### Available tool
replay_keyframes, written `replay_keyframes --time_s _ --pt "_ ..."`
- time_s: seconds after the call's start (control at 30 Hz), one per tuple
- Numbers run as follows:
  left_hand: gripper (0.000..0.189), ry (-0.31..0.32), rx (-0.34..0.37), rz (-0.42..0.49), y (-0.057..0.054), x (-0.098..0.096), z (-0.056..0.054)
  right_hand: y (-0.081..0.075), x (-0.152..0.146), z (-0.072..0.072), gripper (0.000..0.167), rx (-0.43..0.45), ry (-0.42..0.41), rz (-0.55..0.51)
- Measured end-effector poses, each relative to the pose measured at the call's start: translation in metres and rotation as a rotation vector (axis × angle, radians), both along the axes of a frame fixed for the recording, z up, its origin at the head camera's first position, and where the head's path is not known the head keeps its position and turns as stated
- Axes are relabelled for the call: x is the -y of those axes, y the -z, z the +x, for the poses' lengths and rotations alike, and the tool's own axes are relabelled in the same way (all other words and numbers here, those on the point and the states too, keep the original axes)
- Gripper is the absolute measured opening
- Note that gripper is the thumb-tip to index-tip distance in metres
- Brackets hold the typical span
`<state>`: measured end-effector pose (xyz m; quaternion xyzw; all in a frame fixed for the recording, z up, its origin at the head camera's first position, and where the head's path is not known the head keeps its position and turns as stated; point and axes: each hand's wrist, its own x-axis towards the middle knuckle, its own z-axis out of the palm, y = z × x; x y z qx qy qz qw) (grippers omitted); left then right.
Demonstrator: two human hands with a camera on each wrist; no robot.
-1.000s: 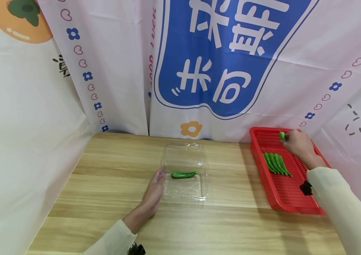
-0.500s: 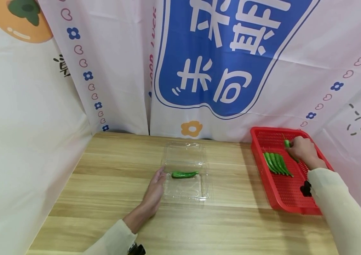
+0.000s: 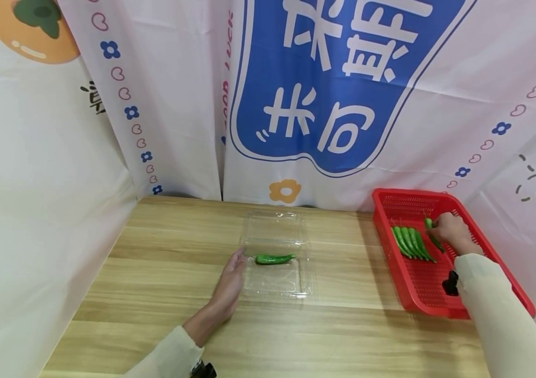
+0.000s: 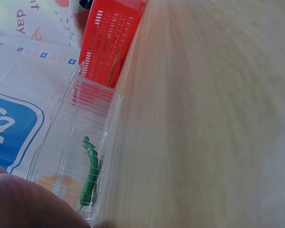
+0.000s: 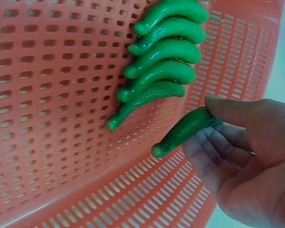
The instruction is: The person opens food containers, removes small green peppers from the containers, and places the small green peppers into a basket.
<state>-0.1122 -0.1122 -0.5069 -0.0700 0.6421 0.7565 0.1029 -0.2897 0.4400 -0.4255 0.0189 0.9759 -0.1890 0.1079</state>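
In the head view a clear plastic clamshell box lies spread on the table with one green chili pepper across its near half. My left hand rests along the box's left side, its extended fingers right at the edge. That box and pepper also show in the left wrist view. My right hand is over the red basket, pinching another chili pepper between thumb and fingers near its stem end. Several more peppers lie side by side in the basket, left of this hand.
The wooden table meets a printed white cloth behind it, with more white cloth at both sides. The basket's perforated walls stand close around my right hand.
My right hand has moved down and slightly right inside the basket with its pepper, bringing it beside the row. The left hand, the box and its pepper have stayed put.
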Motion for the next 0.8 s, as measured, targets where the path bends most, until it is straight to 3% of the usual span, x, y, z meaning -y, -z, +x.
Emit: replay_keyframes --time_s 0.2,0.8 --pt "0.058 0.002 0.000 0.001 0.000 0.000 0.000 0.007 -0.006 0.001 0.038 0.001 -0.052 0.001" --pt "0.058 -0.018 0.009 -0.026 0.001 0.000 0.000 0.024 -0.010 0.003 0.049 0.005 -0.097 0.017"
